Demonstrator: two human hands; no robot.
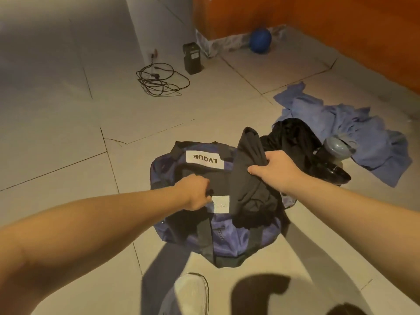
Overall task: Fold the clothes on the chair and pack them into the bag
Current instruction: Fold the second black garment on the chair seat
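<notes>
So my left hand (195, 193) is curled tight on the top edge of the bag (227, 242), centre frame, I'd guess to hold it open and steady. My right hand (278, 170) grips a bunch of the black garment (247, 189), draped over the bag's right half, ready for stuffing in. Both arms reach forward and down.

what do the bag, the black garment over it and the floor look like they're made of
Bag: likely nylon or polyester, a blue-purple weave with a slight sheen, black webbing straps. Black garment: soft matte cloth, draping in loose folds from the right hand; fibre unclear. Floor: large pale tiles, smooth with thin joints and one crack, probably ceramic or stone.
</notes>
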